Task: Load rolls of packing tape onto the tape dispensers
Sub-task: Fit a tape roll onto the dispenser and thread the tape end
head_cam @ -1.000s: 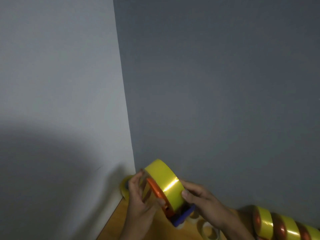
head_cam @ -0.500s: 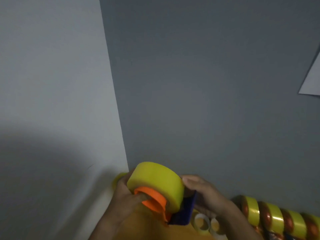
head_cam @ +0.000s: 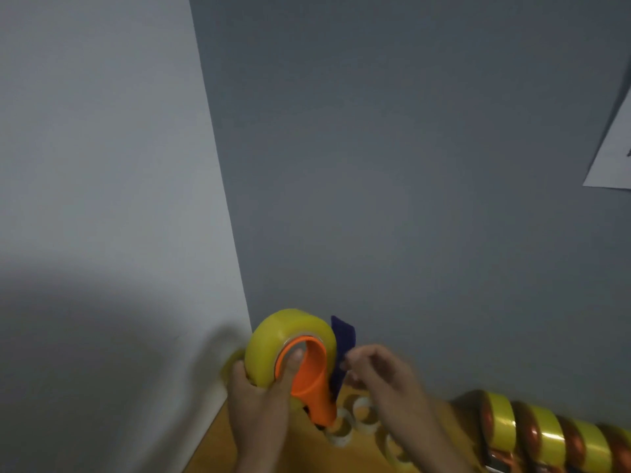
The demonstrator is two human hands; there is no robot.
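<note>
A yellow tape roll (head_cam: pixel 273 346) sits on an orange tape dispenser (head_cam: pixel 310 380), held up low in the middle of the head view. My left hand (head_cam: pixel 259 397) grips the roll from below, its thumb inside the orange hub. A dark blue part (head_cam: pixel 341 349) of the dispenser stands up behind the roll. My right hand (head_cam: pixel 379 373) is blurred beside that blue part, its fingers curled at the part's edge; whether it pinches it is unclear.
A row of loaded dispensers with yellow rolls (head_cam: pixel 543 435) lies at the lower right on the wooden table (head_cam: pixel 218 448). Several empty tape cores (head_cam: pixel 362 411) lie under my hands. Another yellow roll (head_cam: pixel 232 363) stands in the corner. Walls are close behind; a paper sheet (head_cam: pixel 614 158) hangs at the right.
The dispenser with its roll has turned so the orange hub faces me and the blue part points up. My right hand has shifted from the roll's side to the blue part.
</note>
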